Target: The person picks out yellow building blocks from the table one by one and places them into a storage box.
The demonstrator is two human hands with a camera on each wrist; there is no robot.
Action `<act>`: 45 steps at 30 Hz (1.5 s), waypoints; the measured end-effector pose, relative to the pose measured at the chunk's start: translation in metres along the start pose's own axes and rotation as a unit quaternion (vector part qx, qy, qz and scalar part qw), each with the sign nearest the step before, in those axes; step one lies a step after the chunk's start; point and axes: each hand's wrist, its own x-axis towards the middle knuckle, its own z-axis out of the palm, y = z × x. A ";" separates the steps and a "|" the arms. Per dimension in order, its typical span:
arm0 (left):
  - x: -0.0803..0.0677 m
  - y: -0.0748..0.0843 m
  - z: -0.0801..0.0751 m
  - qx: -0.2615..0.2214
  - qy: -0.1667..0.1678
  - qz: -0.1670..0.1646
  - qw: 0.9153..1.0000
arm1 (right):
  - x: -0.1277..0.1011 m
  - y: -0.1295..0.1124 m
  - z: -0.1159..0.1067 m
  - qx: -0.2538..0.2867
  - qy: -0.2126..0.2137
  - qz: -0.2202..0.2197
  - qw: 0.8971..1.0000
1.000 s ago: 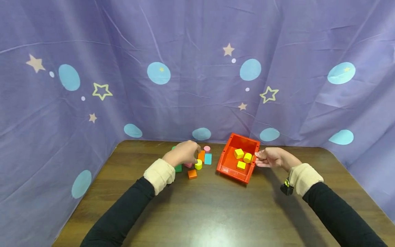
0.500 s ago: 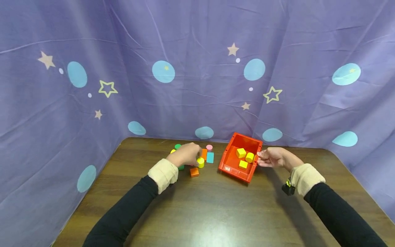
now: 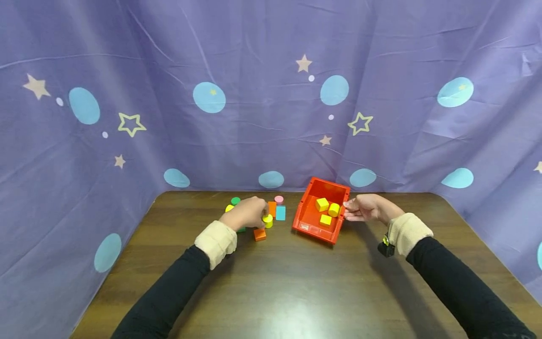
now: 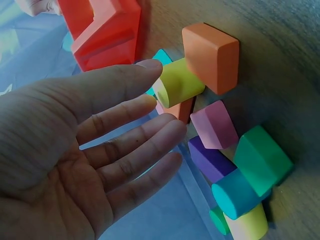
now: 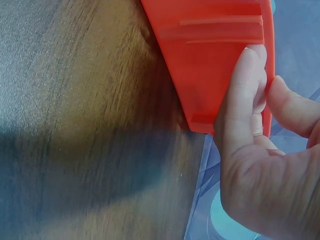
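Note:
My left hand [image 3: 247, 213] is over the loose toy blocks, thumb and fingers fairly straight and spread apart. Its thumb and index fingertips are beside a yellow cylinder block [image 4: 180, 82]; whether they touch it I cannot tell. An orange block [image 4: 212, 57] lies close by the cylinder. My right hand [image 3: 368, 208] grips the right rim of a red plastic bin [image 3: 306, 230], thumb over the edge and fingers along the outer wall. Inside the bin lie a yellow cube [image 3: 322, 204], a yellow cylinder [image 3: 334, 210] and a flat yellow block [image 3: 325, 220].
Around the left hand are a light-blue block [image 3: 281, 213], a pink cylinder [image 3: 279, 199], a green block [image 4: 262, 160], a purple block [image 4: 210, 159] and a blue cylinder [image 4: 237, 192]. A patterned purple curtain [image 3: 254, 141] hangs behind the brown wooden table [image 3: 237, 292].
The head view has shifted a little. Against the blocks, the left hand has barely moved, and the right hand keeps its grip on the bin. The blocks stay in place.

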 end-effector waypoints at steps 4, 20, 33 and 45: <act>0.001 0.001 -0.002 0.000 0.001 0.001 1.000 | 0.000 -0.003 0.000 -0.005 -0.001 0.003 1.000; 0.015 0.010 -0.002 0.023 -0.010 -0.010 1.000 | -0.002 0.002 0.001 0.004 0.008 0.002 1.000; 0.038 0.014 -0.005 0.049 -0.037 -0.016 0.998 | -0.001 -0.002 0.000 0.009 0.004 -0.004 1.000; 0.036 0.022 0.000 0.083 -0.052 -0.017 0.995 | -0.001 0.001 0.004 0.008 0.007 -0.001 1.000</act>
